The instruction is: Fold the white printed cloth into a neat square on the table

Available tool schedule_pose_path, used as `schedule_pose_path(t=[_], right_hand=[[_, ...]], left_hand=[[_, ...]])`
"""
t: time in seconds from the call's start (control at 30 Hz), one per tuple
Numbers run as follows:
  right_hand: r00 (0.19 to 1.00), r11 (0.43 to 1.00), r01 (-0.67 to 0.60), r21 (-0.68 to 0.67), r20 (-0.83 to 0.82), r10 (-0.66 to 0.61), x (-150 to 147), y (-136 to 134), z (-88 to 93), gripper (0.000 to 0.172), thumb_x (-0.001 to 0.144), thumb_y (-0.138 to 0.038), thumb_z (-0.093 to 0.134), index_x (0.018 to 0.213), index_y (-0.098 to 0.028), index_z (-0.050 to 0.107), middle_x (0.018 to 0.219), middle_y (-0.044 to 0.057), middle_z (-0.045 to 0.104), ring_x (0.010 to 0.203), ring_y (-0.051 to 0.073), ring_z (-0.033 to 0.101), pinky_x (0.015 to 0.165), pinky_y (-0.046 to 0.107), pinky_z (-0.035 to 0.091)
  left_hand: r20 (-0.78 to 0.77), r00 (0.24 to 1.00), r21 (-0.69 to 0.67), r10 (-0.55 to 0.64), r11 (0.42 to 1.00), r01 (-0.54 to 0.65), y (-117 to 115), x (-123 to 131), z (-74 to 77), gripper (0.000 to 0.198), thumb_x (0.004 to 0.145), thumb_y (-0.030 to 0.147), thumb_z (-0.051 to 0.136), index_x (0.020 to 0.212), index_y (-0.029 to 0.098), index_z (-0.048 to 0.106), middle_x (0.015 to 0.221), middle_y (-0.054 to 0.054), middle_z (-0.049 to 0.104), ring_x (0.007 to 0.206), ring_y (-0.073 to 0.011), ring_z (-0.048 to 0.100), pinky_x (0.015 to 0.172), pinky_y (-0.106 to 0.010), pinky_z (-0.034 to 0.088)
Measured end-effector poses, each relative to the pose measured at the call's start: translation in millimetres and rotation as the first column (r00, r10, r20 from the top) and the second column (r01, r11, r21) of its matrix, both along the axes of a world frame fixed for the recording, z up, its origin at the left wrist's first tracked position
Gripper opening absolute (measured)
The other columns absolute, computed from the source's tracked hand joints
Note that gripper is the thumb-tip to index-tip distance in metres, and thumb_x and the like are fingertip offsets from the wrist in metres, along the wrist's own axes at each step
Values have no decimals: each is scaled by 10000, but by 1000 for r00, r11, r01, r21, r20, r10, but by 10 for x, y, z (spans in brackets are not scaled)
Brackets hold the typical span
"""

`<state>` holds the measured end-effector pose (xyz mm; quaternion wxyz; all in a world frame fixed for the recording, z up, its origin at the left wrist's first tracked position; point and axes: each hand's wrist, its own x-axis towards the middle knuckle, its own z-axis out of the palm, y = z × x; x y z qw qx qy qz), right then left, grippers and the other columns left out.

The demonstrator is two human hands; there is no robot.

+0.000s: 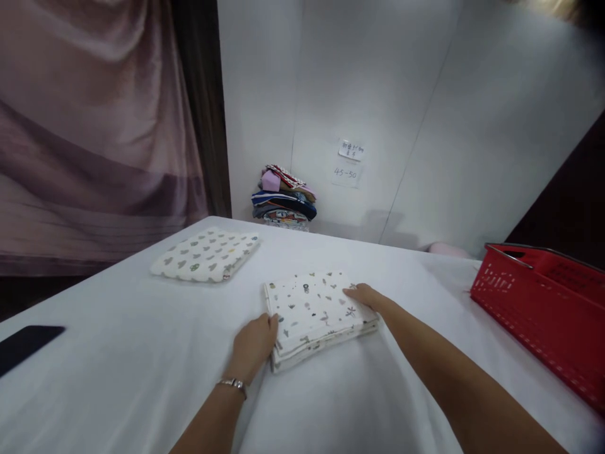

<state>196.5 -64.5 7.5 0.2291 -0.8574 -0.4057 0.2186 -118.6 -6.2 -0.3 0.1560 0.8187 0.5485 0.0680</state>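
A folded white blanket (314, 312) with small plant and animal prints lies in front of me on the white-covered table, its layers showing along the near edge. My left hand (255, 340) grips its left side, thumb on top and the other fingers hidden at the edge. At the far right corner, my right hand (366, 296) holds it with the thumb over the top layer. A second folded blanket (205, 255), white with grey cloud-like shapes, lies beyond and to the left, touched by neither hand.
On the right stands a red plastic basket (539, 315) with a metal handle. A dark flat object (28, 343) lies at the left edge. Behind the table is a stack of folded cloths (285, 198) against the wall. A pinkish curtain (94, 126) hangs at left.
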Motion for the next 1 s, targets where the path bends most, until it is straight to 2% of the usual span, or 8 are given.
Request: schedule_pose_path(t=[0.13, 0.23, 0.4, 0.5, 0.6, 0.8, 0.87, 1.0], right_hand=[[982, 999, -4, -44, -191, -4, 7, -83, 35, 597, 675, -555, 621, 1027, -74, 628, 984, 180, 661, 788, 251, 649, 633, 330, 501], [965, 1000, 12, -17, -263, -16, 195, -241, 103, 547, 655, -537, 651, 981, -97, 649, 973, 155, 670, 832, 251, 640, 686, 332, 500], [979, 979, 203, -13, 34, -202, 780, -695, 177, 653, 589, -490, 716, 1086, -77, 617, 1119, 211, 596, 1032, 303, 561, 835, 360, 440], [964, 975, 212, -73, 178, -196, 993, -967, 141, 640, 653, -504, 655, 1120, -71, 594, 1170, 220, 557, 1094, 316, 518, 862, 366, 415], [951, 980, 179, -89, 271, -149, 1006, -1085, 112, 536, 723, -454, 606, 1131, -106, 589, 1175, 207, 558, 1114, 314, 502, 884, 362, 396], [921, 990, -100, 102, 385, 53, 488, -775, 147, 492, 859, -369, 427, 1290, -133, 434, 1345, 119, 429, 1213, 226, 412, 998, 318, 315], [912, 965, -232, 126, 373, 171, 154, -644, 123, 436, 866, -364, 410, 1263, -193, 467, 1337, 60, 451, 1222, 192, 400, 1015, 307, 304], [881, 868, -448, 214, 268, 389, -482, -517, 41, 404, 853, -299, 406, 1236, -203, 493, 1311, 67, 476, 1205, 201, 415, 1011, 358, 310]], left_hand=[[40, 999, -1, 3, 1000, -3, -4, 6, 7, 454, 887, 425, 240, 827, 156, 600, 846, -113, 674, 808, -241, 621, 685, -324, 424], [98, 994, -52, -39, 998, 44, -98, 139, 23, 440, 885, 413, 267, 803, 150, 610, 867, -110, 677, 805, -220, 619, 679, -296, 424], [197, 946, -232, -257, 925, 300, -504, 738, 1, 407, 871, 416, 336, 767, 157, 632, 793, -86, 687, 774, -184, 627, 663, -245, 431], [222, 928, -258, -299, 900, 352, -729, 1069, -42, 416, 876, 409, 323, 800, 145, 636, 795, -93, 684, 788, -191, 631, 680, -255, 437], [244, 923, -266, -297, 895, 358, -817, 1195, -58, 420, 875, 409, 319, 809, 143, 638, 817, -104, 683, 820, -204, 629, 688, -264, 443], [283, 919, -291, -274, 889, 355, -830, 1146, -18, 434, 877, 429, 318, 788, 152, 640, 780, -89, 681, 770, -205, 637, 670, -269, 439], [291, 920, -274, -264, 898, 345, -855, 1130, -25, 459, 878, 456, 307, 784, 153, 640, 776, -89, 679, 778, -207, 635, 664, -269, 433], [306, 910, -213, -279, 912, 350, -909, 1095, -92, 446, 867, 476, 328, 783, 162, 632, 800, -79, 676, 780, -204, 623, 632, -263, 414]])
